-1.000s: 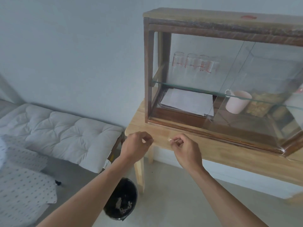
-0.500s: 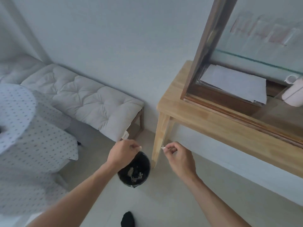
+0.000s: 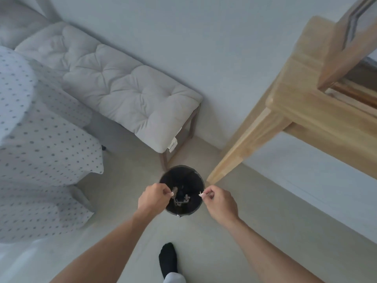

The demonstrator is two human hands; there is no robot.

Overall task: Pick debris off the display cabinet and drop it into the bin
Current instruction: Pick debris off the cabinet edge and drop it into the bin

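Both hands over the bin [image 3: 182, 172], which stands on the floor by the table leg [image 3: 234, 154]. Left hand [image 3: 153, 198] pinched closed on 1 pale scrap [image 3: 172, 194]; right hand [image 3: 221, 202] likewise pinched on another bit [image 3: 201, 194]. Each piece is held at the fingertips, inside the rim line, so a release should fall straight in. Older debris [image 3: 180, 198] already lies at the bottom. Cabinet [image 3: 346, 43] sits on the table, upper right, well apart. Judged step: the drop, not yet made. Foot [image 3: 168, 260] planted just behind the bin.
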